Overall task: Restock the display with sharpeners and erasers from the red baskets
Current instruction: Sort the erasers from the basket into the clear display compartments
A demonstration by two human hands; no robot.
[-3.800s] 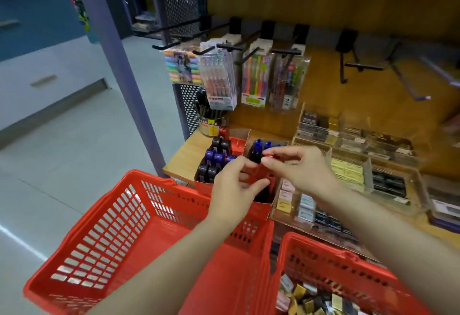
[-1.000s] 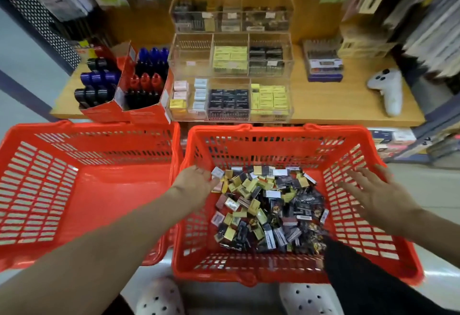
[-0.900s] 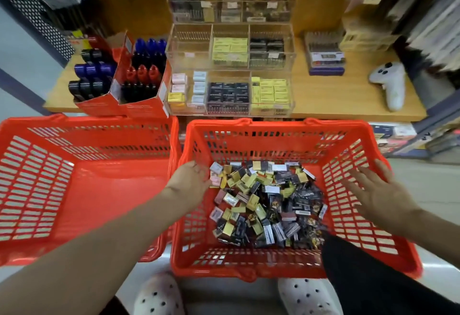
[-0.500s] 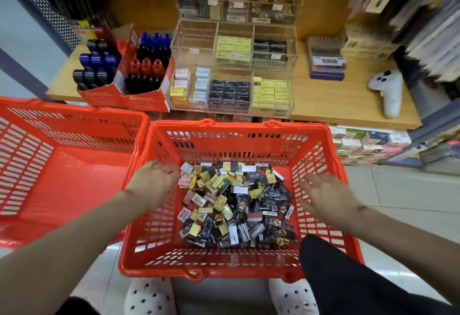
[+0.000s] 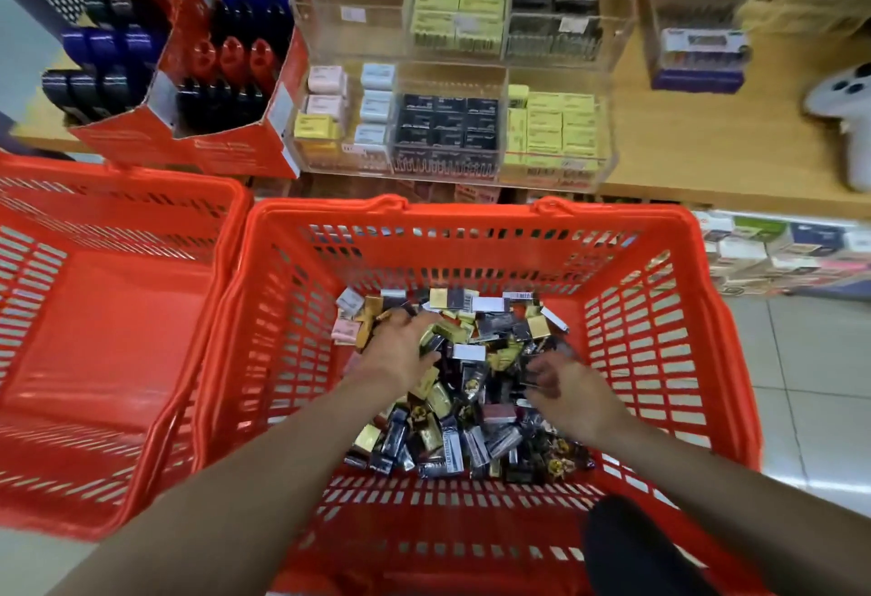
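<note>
A long pale wooden shelf (image 5: 683,147) runs across the top of the view. In front of it stand two red slatted plastic baskets: the left basket (image 5: 94,360) shows only its bare floor, while the right basket (image 5: 660,360), touching it side by side, holds a heap of small wrapped erasers and sharpeners (image 5: 471,430) in black, gold, silver and pink. On the shelf sits a clear acrylic tiered display (image 5: 452,77) whose compartments carry rows of yellow, black, pink and pale blue eraser boxes; its upper left compartment looks nearly bare. Just left of it stands a red cardboard display box (image 5: 188,143) of blue, red and black capped pieces. A white game controller (image 5: 843,110) lies at the shelf's right end.

Both hands are down in the heap. The left hand (image 5: 400,350) has fingers curled into the packets, grasping several. The right hand (image 5: 565,383) is blurred; its grip cannot be told.
</note>
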